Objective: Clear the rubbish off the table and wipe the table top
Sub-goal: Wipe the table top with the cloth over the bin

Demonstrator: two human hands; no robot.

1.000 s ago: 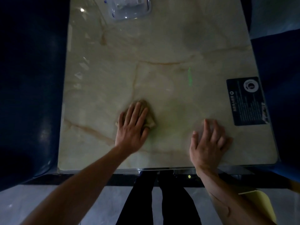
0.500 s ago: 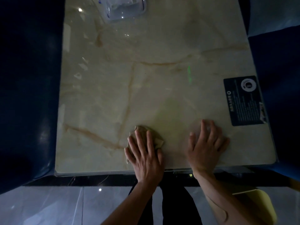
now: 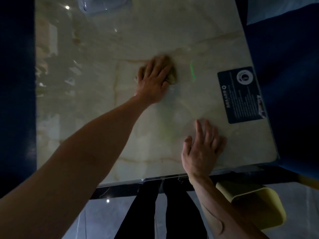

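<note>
A pale marble table top (image 3: pixel 107 118) with brown veins fills the view. My left hand (image 3: pixel 153 80) presses flat on a small yellowish cloth (image 3: pixel 172 76) near the middle of the table; only the cloth's right edge shows beyond my fingers. My right hand (image 3: pixel 202 149) lies flat on the table near its front edge, fingers spread, holding nothing.
A clear plastic container (image 3: pixel 101 4) stands at the far edge. A dark printed sticker (image 3: pixel 241 94) is fixed at the right side. Dark blue seats (image 3: pixel 284 83) flank the table. A yellow bin (image 3: pixel 252 204) stands on the floor at the lower right, beside my legs.
My left hand has slid the cloth from the front edge away from me to the middle of the table. My right hand has stayed in place.
</note>
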